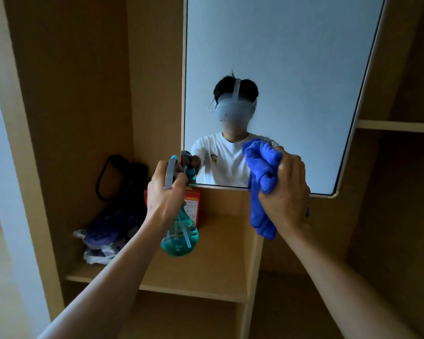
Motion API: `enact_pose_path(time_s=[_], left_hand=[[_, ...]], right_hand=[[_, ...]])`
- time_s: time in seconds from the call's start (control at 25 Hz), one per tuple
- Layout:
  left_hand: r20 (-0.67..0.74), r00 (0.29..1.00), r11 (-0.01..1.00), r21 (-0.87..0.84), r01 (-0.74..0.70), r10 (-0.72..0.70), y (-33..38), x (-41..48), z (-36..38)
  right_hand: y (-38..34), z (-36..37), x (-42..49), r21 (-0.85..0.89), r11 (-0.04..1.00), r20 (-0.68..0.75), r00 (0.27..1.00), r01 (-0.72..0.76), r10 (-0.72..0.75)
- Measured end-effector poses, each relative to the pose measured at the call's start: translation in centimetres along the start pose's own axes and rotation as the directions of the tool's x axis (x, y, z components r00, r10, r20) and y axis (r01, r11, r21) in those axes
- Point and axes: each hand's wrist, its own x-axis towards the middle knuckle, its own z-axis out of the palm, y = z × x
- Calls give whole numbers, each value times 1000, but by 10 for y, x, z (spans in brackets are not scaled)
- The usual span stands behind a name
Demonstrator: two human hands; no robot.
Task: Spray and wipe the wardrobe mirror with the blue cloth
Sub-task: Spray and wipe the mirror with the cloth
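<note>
At mirror [291,57]: L hand [165,192] grips spray bottle [179,237]; R hand [285,192] clutches blue cloth [261,167], maybe touching glass.

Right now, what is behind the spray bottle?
Behind the spray bottle stands a red box on the shelf; the bottle and left hand cover most of it.

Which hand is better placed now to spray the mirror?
The left hand. It already grips the spray bottle with its nozzle near the mirror. The right hand is full of bunched blue cloth.
</note>
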Motion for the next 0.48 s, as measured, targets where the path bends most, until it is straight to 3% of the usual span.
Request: enact_pose_path(time_s=[0.12,0.32,0.48], left_hand=[[-60,998,994,112,-6,13,1,-8,4],[-106,994,991,132,-4,18,2,-16,11],[-111,994,994,108,-11,23,2,-10,13]], right_hand=[[39,-29,3,22,999,-61,997,-49,50],[97,-61,-6,-81,985,-148,979,-151,138],[81,-55,-5,3,984,-255,951,-178,173]])
